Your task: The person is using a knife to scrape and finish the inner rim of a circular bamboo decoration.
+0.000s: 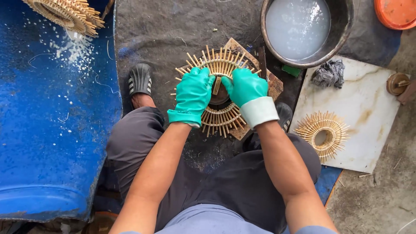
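A round sunburst frame (219,66) made of thin bamboo sticks lies on a brown wooden board (274,84) on the ground between my feet. My left hand (193,93), in a green rubber glove, presses down on the frame's left side. In a matching glove with a white cuff, my right hand (245,86) rests on the frame's right side. Between the thumbs a short bamboo stick (216,85) stands over the dark round centre (220,96). Which hand pinches the stick cannot be told.
A finished sunburst frame (323,134) lies on a white marble slab (368,104) at the right. A metal basin (303,32) of cloudy liquid, a grey rag (329,73), an orange lid (396,13), a blue drum (52,112) bearing another frame (67,13).
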